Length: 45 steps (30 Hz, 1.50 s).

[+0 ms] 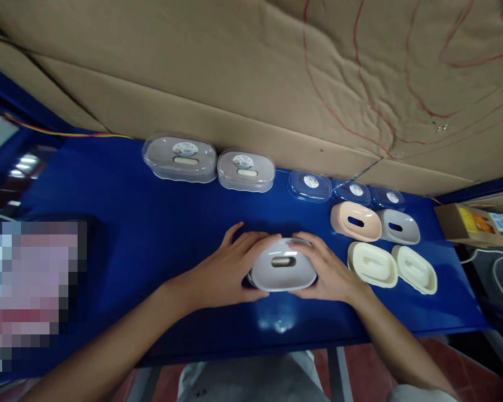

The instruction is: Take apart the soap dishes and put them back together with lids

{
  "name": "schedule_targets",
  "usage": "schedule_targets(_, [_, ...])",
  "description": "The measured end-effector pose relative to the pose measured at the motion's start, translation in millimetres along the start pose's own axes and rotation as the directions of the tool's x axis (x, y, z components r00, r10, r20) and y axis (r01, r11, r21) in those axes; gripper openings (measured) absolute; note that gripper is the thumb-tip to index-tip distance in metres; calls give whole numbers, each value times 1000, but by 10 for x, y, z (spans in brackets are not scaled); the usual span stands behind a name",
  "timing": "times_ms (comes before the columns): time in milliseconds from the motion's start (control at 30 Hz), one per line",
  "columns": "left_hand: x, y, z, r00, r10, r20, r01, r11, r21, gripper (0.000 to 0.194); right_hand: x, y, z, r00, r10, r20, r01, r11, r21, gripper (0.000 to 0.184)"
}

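Between my two hands is a grey oval soap dish with a slot in its middle; something pale shows through the slot. My left hand wraps round its left side, thumb near the front edge. On the right side my right hand grips the rim in the same way. To the right lie a peach slotted dish and another grey slotted dish. Nearer to me are two cream trays with raised middles.
Two grey dishes under clear labelled lids stand along the cardboard wall. Several loose clear lids lie right of them on the blue table. A cardboard box sits at the right end, a pixelated screen at left.
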<state>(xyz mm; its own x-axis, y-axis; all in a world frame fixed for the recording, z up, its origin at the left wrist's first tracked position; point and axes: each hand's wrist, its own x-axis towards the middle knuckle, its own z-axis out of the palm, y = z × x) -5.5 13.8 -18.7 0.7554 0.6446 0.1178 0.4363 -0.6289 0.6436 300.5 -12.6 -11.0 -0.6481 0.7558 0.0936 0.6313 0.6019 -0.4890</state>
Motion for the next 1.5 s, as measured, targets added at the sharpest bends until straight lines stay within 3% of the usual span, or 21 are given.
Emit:
schedule_targets(233, [15,-13,8,1000,6,8,-7,999,50,108,27,-31,-55,999,-4,53,5,1000,-20,93])
schedule_targets(533, [13,21,-30,1000,1,2,-2,968,252,109,14,-8,-20,998,-18,65,21,999,-47,87])
schedule_targets(700, [5,48,-46,1000,-27,12,24,975,222,104,16,10,-46,998,-11,60,12,1000,-27,98])
schedule_targets(1100, [-8,27,17,999,-46,26,38,964,264,105,33,8,-5,999,0,53,2,999,-35,94])
schedule_targets(1267, [-4,22,40,997,-78,0,75,967,245,109,41,91,-37,995,11,100,-10,1000,-1,105])
schedule_targets(1500, [41,38,-2,989,-146,26,135,961,242,105,140,261,-111,980,169,-109,-186,968,-167,74])
